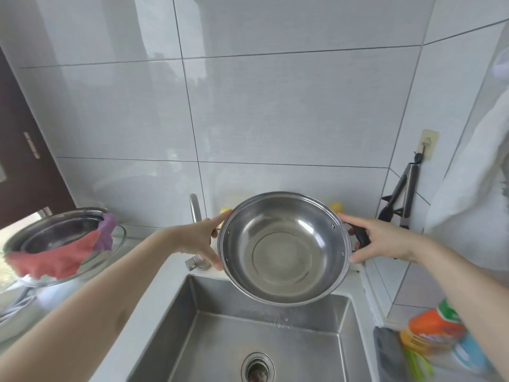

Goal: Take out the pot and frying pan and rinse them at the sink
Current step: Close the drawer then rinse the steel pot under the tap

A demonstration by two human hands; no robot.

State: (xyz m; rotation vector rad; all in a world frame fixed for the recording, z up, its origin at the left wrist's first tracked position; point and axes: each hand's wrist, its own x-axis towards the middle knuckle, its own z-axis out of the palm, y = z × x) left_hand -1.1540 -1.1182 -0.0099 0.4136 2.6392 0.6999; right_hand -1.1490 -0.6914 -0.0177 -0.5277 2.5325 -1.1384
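Both hands grip the steel pot (285, 248) by its handles, left hand (202, 239), right hand (381, 241); keep it over the sink (209, 334) below, tip slowly so water pours in

Steel pot (285, 249), shallow, round, shiny, with a flat bottom and rivets inside the wall. It has a black side handle (360, 235) on the right. It is held in the air, tilted so the open mouth faces the camera, above the back edge of the steel sink (220, 340). The pot interior looks empty.
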